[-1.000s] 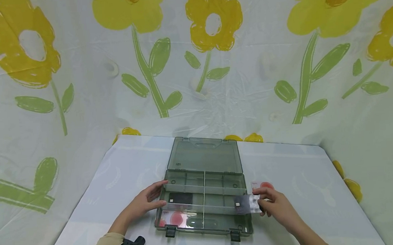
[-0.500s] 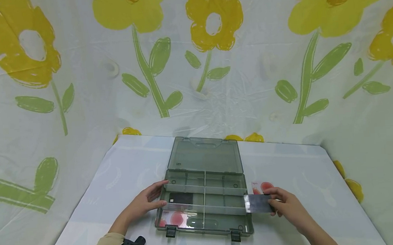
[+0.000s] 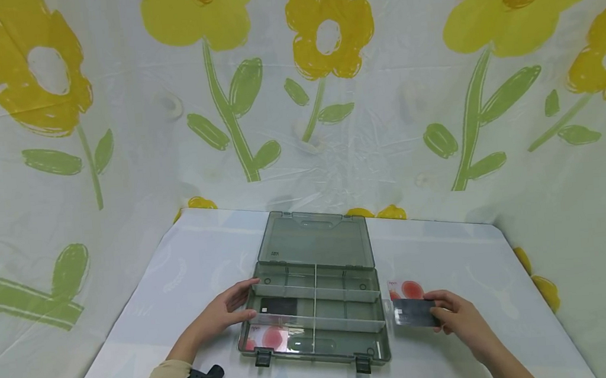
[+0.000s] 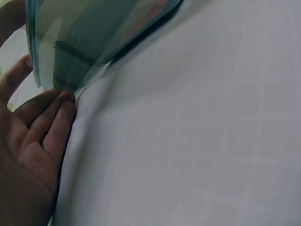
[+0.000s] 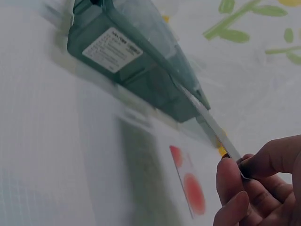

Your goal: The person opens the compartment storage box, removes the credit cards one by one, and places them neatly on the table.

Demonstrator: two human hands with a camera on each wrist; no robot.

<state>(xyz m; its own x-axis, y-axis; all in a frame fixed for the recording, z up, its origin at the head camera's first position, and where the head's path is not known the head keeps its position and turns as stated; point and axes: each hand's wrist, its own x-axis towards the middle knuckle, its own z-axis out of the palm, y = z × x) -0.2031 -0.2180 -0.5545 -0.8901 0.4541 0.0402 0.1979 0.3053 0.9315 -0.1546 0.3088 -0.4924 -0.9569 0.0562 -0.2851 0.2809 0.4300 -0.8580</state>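
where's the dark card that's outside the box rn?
In the head view, the dark card is pinched by the right hand, just right of the open box, with the red-and-white card just beyond it on the table.

Looks like a little curtained-off booth tbh: flower-print sheeting (image 3: 382,111) covers the back and both sides around a pale table (image 3: 458,266), all big yellow blooms (image 3: 333,65) and green stems (image 3: 233,120), creases showing. Can't tell whether that's inside a home, a studio or something else.
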